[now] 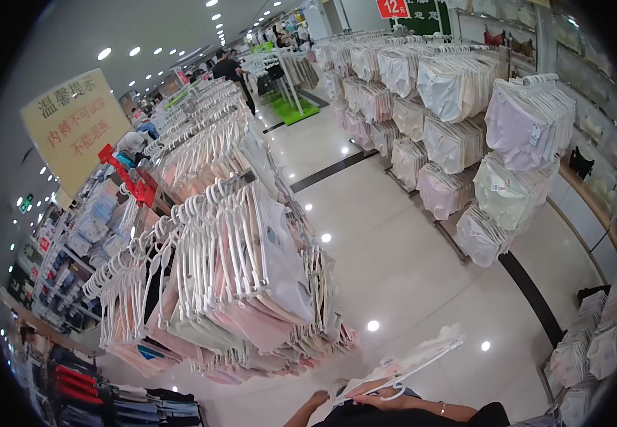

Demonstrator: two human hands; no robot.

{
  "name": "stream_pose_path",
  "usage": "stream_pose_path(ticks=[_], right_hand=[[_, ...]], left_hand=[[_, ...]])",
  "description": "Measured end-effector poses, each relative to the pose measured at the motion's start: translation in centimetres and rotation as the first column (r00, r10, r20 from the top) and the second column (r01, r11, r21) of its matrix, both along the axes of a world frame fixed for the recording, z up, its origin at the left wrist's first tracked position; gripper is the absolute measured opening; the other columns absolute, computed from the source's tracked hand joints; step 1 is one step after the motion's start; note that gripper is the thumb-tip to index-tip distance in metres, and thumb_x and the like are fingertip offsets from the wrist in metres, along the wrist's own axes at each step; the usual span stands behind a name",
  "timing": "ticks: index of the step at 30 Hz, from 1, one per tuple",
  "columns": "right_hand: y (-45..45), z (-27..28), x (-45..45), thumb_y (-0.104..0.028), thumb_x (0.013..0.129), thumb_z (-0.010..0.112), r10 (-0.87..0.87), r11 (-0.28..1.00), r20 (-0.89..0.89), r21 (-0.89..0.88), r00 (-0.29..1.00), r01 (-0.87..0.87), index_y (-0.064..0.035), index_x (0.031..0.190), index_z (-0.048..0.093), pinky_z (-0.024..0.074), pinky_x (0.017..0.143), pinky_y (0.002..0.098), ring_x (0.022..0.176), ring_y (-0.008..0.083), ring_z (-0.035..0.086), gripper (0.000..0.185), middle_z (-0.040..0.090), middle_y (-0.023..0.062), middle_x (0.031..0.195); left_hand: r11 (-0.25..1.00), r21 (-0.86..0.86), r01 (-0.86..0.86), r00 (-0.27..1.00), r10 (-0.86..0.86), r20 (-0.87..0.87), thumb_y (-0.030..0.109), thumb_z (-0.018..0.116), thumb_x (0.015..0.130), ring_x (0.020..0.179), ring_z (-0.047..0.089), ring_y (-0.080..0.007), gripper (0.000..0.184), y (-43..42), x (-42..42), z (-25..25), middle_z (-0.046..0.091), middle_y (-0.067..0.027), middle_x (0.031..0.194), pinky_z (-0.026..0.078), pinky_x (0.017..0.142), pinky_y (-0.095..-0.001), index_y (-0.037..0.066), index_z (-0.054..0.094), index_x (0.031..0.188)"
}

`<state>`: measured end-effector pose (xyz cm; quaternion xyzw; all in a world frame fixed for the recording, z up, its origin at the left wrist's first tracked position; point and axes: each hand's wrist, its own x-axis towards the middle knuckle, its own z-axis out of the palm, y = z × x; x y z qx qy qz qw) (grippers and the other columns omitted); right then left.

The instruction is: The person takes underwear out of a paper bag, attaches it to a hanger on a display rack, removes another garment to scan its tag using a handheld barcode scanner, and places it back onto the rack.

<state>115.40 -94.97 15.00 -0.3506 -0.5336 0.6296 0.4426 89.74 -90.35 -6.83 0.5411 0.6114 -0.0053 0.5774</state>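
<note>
At the bottom of the head view, my right hand (383, 401) is closed around a white clothes hanger (394, 388). Pale, thin underwear (422, 352) stretches from it up to the right, seen nearly edge-on. A bracelet circles my right wrist. My left hand (317, 398) is just left of the held hanger, apart from it. Its fingers are too small and unclear to read. Nearest to that hand hangs a rack of pink, white and pale green underwear (280, 267) on white hangers.
Tiered underwear racks (451, 142) line the right side, with a lower rack (572, 356) at bottom right. A yellow sign (74, 128) and a red holder (127, 178) rise above the left rack. Tiled floor (351, 235) runs between. A person (229, 70) stands far back.
</note>
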Motion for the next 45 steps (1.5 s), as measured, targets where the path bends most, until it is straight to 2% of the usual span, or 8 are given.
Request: stream_pose_path(ticks=[6,12,15,21,25,30,35,45], right_hand=[[-1.1,-1.0,2.8,-0.01,0.075,0.052,0.12,0.99,0.004,-0.078,0.993,-0.12,-0.0015,0.086,0.058,0.0412,0.061,0.02,0.067,0.0088,0.051,0.015,0.058,0.0057,0.075],[-2.4,-3.1,3.8,-0.016,0.075,0.053,0.116,0.989,-0.023,-0.092,0.993,-0.117,-0.0023,0.085,0.058,0.0407,0.054,0.0191,0.06,0.0075,0.05,0.017,0.056,0.0031,0.066],[-2.4,-2.0,4.6,-0.02,0.076,0.053,0.158,0.945,0.06,-0.3,0.986,-0.133,-0.0032,0.083,0.059,0.0397,0.05,0.0196,0.055,0.0074,0.049,0.019,0.054,0.0019,0.061],[-2.2,-2.8,5.0,-0.023,0.076,0.052,0.108,0.977,0.049,-0.191,0.993,-0.096,-0.0041,0.081,0.06,0.0367,0.045,0.0185,0.049,0.0059,0.045,0.021,0.052,0.001,0.055],[-1.3,-2.5,5.0,-0.017,0.077,0.052,0.121,0.966,-0.022,-0.229,0.992,-0.123,-0.001,0.083,0.058,0.0375,0.045,0.0182,0.05,0.0063,0.046,0.018,0.052,0.0027,0.057],[-0.4,-2.4,3.8,-0.018,0.078,0.05,0.197,0.963,-0.048,-0.177,0.979,-0.202,-0.0015,0.086,0.057,0.0365,0.046,0.0179,0.051,0.0054,0.046,0.02,0.052,0.0018,0.059],[0.1,-0.4,1.1,-0.015,0.079,0.049,0.245,0.967,-0.124,-0.041,0.961,-0.252,-0.001,0.089,0.056,0.0389,0.051,0.0189,0.057,0.0071,0.049,0.018,0.052,0.0021,0.062],[-0.5,-1.6,-1.2,-0.014,0.079,0.046,0.337,0.937,-0.124,-0.058,0.933,-0.346,0.0005,0.086,0.053,0.0405,0.06,0.0223,0.067,0.0098,0.05,0.017,0.053,0.0047,0.07]], left_hand=[[0.928,-0.126,0.351,0.798,-0.367,-0.478,0.027,0.047,0.067,0.082,0.052,-0.0174,0.035,-9.3,-1.3,-6.2,0.055,-0.0082,0.09,0.04,0.072,-0.03,0.006,0.054,0.093],[0.861,-0.053,0.505,0.678,-0.434,-0.593,0.025,0.047,0.067,0.076,0.056,-0.0163,0.032,-11.6,-0.9,-8.4,0.058,-0.0106,0.083,0.043,0.067,-0.0302,0.004,0.056,0.089],[0.984,-0.177,-0.026,0.964,-0.022,-0.266,0.019,0.048,0.066,0.069,0.058,-0.0187,0.019,-9.6,-0.6,-3.7,0.059,-0.0066,0.068,0.045,0.06,-0.0319,0.006,0.06,0.072],[0.903,0.08,0.421,0.882,-0.388,-0.266,0.011,0.05,0.062,0.061,0.057,-0.0126,0.016,-7.1,-0.7,5.8,0.059,-0.0047,0.063,0.043,0.056,-0.0221,0.004,0.06,0.073],[0.993,-0.087,0.075,0.973,-0.054,0.225,0.001,0.046,0.06,0.055,0.053,-0.0109,0.024,-6.9,0.2,11.4,0.057,-0.0061,0.061,0.039,0.049,-0.0217,-0.001,0.056,0.082],[0.971,-0.2,-0.13,0.865,0.209,0.455,0.002,0.044,0.064,0.049,0.045,-0.0073,0.031,-8.0,5.6,20.9,0.053,-0.0035,0.061,0.033,0.044,-0.0173,-0.002,0.052,0.093],[0.979,0.178,-0.102,0.935,0.033,0.353,0.018,0.047,0.075,0.047,0.04,-0.0057,0.026,-10.5,8.2,19.8,0.049,-0.0015,0.056,0.03,0.042,-0.0191,0.0,0.053,0.094],[0.875,-0.271,-0.401,0.631,0.479,0.61,0.047,0.031,0.079,0.048,0.044,-0.0088,0.052,-11.0,10.4,20.6,0.057,-0.0139,0.076,0.033,0.044,-0.0182,0.003,0.047,0.102]])
